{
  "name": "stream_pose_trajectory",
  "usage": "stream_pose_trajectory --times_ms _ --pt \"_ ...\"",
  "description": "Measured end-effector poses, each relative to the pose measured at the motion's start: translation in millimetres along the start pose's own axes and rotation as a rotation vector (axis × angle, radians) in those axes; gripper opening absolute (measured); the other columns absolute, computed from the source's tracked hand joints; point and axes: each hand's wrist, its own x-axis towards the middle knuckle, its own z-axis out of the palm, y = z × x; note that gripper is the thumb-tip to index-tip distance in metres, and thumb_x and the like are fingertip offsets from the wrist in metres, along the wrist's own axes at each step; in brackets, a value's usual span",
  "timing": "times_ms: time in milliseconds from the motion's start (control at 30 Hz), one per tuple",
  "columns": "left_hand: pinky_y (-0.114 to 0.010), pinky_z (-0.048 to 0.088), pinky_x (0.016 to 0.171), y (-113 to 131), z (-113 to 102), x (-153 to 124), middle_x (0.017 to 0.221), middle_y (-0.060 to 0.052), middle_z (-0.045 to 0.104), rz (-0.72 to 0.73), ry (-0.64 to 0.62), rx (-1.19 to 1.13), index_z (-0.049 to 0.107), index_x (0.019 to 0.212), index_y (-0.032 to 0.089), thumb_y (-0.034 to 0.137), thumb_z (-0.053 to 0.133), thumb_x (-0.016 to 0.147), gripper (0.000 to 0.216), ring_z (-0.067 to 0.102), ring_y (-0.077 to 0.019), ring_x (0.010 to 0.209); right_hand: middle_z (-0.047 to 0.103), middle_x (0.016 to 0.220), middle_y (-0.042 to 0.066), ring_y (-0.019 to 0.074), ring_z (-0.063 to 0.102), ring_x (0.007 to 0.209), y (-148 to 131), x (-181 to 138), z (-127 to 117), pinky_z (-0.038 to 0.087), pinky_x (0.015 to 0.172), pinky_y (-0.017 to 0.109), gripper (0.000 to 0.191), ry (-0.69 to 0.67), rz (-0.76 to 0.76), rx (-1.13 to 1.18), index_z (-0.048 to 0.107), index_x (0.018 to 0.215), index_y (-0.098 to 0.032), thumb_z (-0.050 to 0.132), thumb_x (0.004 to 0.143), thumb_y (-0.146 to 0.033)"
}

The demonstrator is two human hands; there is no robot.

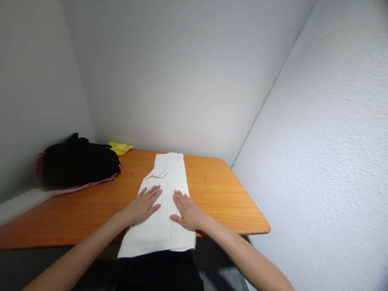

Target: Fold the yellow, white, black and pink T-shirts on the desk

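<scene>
A white garment (165, 190), folded into a long narrow strip, lies across the orange wooden table (218, 194) and hangs over its near edge. My left hand (144, 204) lies flat on the cloth's left side, fingers stretched out and open. Beside it, my right hand (186, 210) presses flat on the cloth's right side, fingers also straight and open. The two hands are a small gap apart. Neither hand holds anything.
A heap of black clothing (79, 161) sits at the table's far left, with pink fabric (87, 186) under it and a yellow cloth (119, 147) behind it. Grey walls close in at the back, left and right.
</scene>
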Motion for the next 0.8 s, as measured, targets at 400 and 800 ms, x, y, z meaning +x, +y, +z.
stream_pose_trajectory --times_ms 400,800 --pt "-0.049 0.007 0.122 16.7 -24.3 -24.1 0.158 -0.005 0.027 0.110 0.026 0.069 0.036 0.148 0.028 0.051 0.042 0.097 0.057 0.020 -0.0250 0.148 0.005 0.160 0.013 0.0239 0.001 0.149 -16.4 -27.4 -9.3 0.006 0.122 0.043 0.079 -0.037 -0.047 -0.011 0.012 0.155 -0.008 0.032 0.099 -0.059" --pt "-0.040 0.031 0.118 30.4 -12.0 -87.2 0.157 -0.001 0.028 0.289 0.054 0.253 0.014 0.153 0.036 0.049 0.043 0.097 0.065 0.032 -0.0213 0.143 -0.002 0.161 0.015 0.0290 -0.002 0.149 -20.9 -77.1 8.7 0.008 0.122 0.046 0.117 -0.037 -0.201 -0.054 -0.001 0.156 -0.011 0.067 0.078 -0.065"
